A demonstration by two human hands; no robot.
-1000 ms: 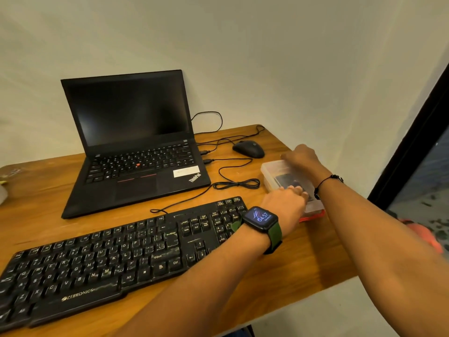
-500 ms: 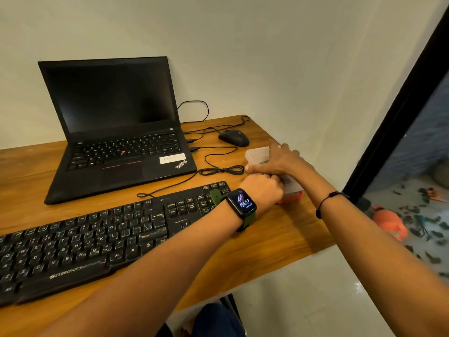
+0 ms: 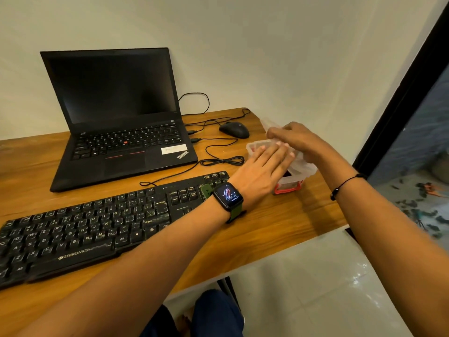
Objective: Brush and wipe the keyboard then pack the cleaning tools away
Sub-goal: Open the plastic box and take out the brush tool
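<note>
The black keyboard (image 3: 97, 227) lies along the front of the wooden desk (image 3: 279, 222). To its right stands a clear plastic box (image 3: 305, 167) with a red latch (image 3: 288, 189). My left hand (image 3: 262, 171), with a watch on the wrist, lies flat on the box's near side, fingers straight. My right hand (image 3: 295, 139) is above the box's far side and holds the clear lid (image 3: 267, 122), whose edge sticks up past the fingers. That hand is blurred. My hands hide most of what is in the box.
An open black laptop (image 3: 121, 117) stands behind the keyboard. A black mouse (image 3: 234, 130) and its coiled cable (image 3: 223, 161) lie just left of the box. The desk's right edge runs close by the box, with a dark door frame (image 3: 401, 105) beyond.
My left hand went from a curled grip at the box to lying flat on it. My right hand rose from the box top, and the lid's edge now shows above it.
</note>
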